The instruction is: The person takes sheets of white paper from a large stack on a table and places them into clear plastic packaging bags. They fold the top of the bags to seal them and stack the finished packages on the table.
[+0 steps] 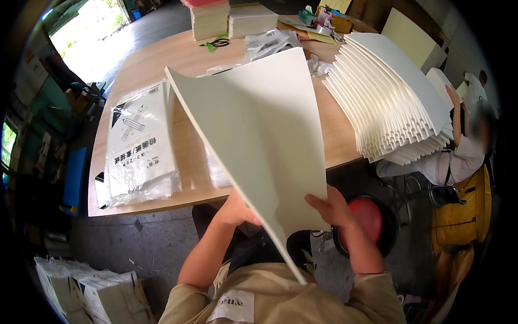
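Observation:
A thick sheaf of large white paper sheets (264,124) is held up in front of me, tilted and bowed, above the near edge of the table. My left hand (237,209) grips its left edge low down, with the fingers partly hidden behind the paper. On the right edge my right hand (330,208) is closed, thumb on the front face and the other fingers behind. Left of the sheaf, clear plastic packs of drawing paper (141,143) lie stacked on the table. At the right rises a tall fanned pile of paper bundles (383,97).
Scissors (217,43), paper stacks (252,22) and loose plastic bags (270,43) lie toward the table's (145,62) far side. A red stool (362,220) stands at right. Another person (458,156) sits beyond the pile. Wrapped stacks (100,294) stand on the floor, lower left.

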Available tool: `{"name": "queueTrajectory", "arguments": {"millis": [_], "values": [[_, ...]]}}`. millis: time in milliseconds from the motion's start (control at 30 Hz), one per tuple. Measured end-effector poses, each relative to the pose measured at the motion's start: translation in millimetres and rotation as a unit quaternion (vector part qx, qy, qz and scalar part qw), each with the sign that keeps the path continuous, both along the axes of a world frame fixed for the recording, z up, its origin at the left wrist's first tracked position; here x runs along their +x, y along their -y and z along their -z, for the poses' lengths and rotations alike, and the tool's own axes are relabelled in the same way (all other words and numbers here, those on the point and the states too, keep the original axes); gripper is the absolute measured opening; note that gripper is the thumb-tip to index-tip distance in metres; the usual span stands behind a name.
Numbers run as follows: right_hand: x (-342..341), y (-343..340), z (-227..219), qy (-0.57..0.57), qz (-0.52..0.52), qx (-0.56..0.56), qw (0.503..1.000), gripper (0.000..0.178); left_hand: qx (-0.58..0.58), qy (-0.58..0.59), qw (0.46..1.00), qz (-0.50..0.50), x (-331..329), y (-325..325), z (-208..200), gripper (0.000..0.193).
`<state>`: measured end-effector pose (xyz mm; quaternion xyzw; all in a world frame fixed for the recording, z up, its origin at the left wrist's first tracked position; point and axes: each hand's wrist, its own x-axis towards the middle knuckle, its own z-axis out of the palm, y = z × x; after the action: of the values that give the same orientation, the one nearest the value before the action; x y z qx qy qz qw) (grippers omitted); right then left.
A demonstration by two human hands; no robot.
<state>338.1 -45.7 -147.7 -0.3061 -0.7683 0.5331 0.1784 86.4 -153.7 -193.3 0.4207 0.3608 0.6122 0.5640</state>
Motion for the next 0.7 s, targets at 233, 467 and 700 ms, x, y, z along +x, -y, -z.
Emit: {"name": "queueTrajectory", "arguments": {"millis": [233, 467, 700], "values": [[22, -22, 14, -0.19, -0.102, -0.114, 0.97, 0.055, 0.052, 0.001, 0.987, -0.153, 57, -30, -7, 0.122], [15, 5, 3, -0.115, -0.024, -0.065, 0.991, 0.091, 0.082, -0.075, 0.957, -0.268, 84, -25, 18, 0.118], [23, 3, 10, -0.065, -0.076, -0.151, 0.984, 0.078, 0.006, 0.141, 0.974, -0.177, 72, 7, 33, 0.076]]}}
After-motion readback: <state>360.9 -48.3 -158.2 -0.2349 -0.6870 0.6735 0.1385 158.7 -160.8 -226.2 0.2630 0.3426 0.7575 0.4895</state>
